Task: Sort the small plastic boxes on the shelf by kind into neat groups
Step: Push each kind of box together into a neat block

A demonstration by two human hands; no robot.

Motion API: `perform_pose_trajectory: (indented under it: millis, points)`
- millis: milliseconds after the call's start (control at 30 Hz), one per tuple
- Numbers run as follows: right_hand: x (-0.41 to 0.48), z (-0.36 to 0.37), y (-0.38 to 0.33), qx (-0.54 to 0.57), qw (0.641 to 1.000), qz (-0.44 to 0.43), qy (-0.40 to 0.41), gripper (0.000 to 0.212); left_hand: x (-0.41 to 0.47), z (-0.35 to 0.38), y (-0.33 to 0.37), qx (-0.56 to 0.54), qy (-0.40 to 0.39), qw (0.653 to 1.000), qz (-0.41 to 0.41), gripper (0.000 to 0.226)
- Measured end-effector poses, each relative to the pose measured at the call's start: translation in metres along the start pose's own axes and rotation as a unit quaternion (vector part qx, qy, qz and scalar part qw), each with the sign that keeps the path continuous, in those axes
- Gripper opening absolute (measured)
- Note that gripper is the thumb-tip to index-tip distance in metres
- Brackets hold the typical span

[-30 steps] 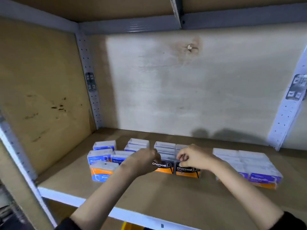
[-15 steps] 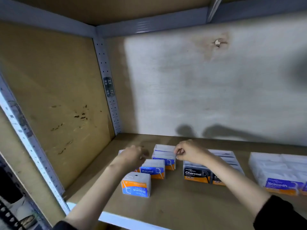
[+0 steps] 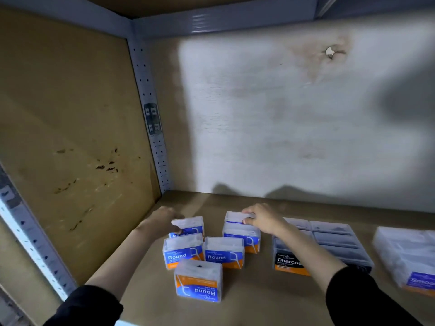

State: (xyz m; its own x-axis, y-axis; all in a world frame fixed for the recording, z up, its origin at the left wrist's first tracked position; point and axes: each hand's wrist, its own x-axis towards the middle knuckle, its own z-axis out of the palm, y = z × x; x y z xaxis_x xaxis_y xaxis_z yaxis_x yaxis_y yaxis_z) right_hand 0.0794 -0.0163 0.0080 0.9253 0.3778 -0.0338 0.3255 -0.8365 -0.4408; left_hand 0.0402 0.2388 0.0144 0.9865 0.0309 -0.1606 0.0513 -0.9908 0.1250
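Observation:
Several clear plastic boxes with blue and orange "Round" labels [image 3: 183,251] stand in a loose cluster at the left of the shelf board [image 3: 259,302]. One more Round box [image 3: 199,282] stands nearest me with its label upside down. My left hand [image 3: 162,221] grips the back-left Round box [image 3: 188,225] by its top. My right hand [image 3: 263,218] holds the back-right Round box [image 3: 235,217], behind another one. A block of black "Charcoal" boxes [image 3: 329,243] lies to the right, partly hidden by my right forearm. Purple "Smooth" boxes [image 3: 407,257] sit at the far right.
The shelf's brown side panel [image 3: 70,137] and a perforated grey upright [image 3: 150,118] close off the left. A pale back wall [image 3: 282,125] stands behind the boxes. Bare board lies behind the boxes and in front of the Charcoal block.
The view has swung left and closer. Both hands moved off the Charcoal boxes to the Round cluster, and each now holds one of its back boxes.

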Motion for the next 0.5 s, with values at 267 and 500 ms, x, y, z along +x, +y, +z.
perform_pose_trajectory:
  millis: [267,500]
  points:
    - [0.01,0.004,0.003,0.026,0.999,-0.014,-0.017,0.04,0.019,0.007,-0.01,-0.02,0.007,0.999,0.041,0.043]
    - [0.009,0.014,-0.007,0.004,0.999,-0.034,-0.01,0.034,0.037,0.007,-0.01,-0.006,0.013,0.997,0.079,0.042]
